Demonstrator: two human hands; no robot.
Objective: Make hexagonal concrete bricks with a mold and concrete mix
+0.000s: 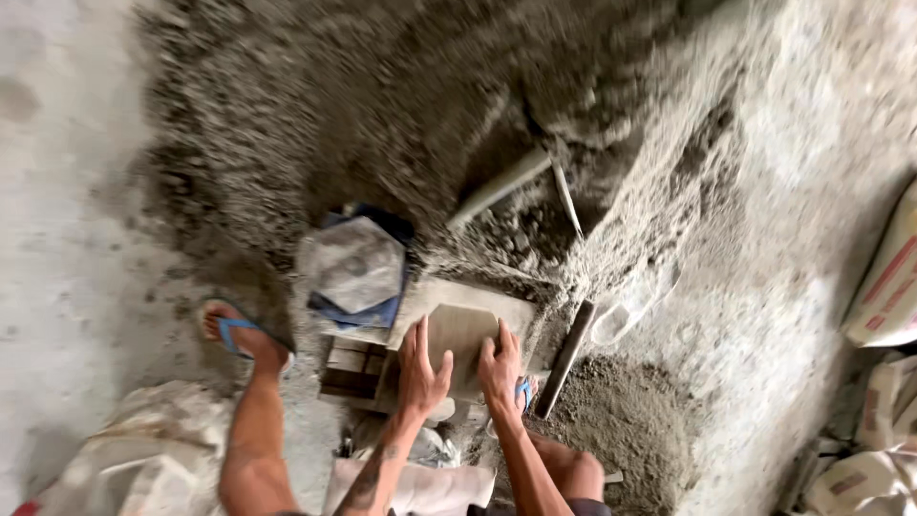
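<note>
both hands, left hand (420, 368) and right hand (501, 368), lie flat with fingers spread on the grey block (461, 336), gripping nothing; press evenly. sand pile (382, 105) lies beyond them.

The heap of sand (401, 115) is dark grey-brown, speckled with pale grit, fading to light grey on the right. The flat slab (458, 334) is dull tan-grey. The sandal (234, 330) has blue straps. The hexagonal block (353, 263) is pale grey over blue cloth (377, 313). The sacks (888, 287) at far right are cream with red stripes.
</note>
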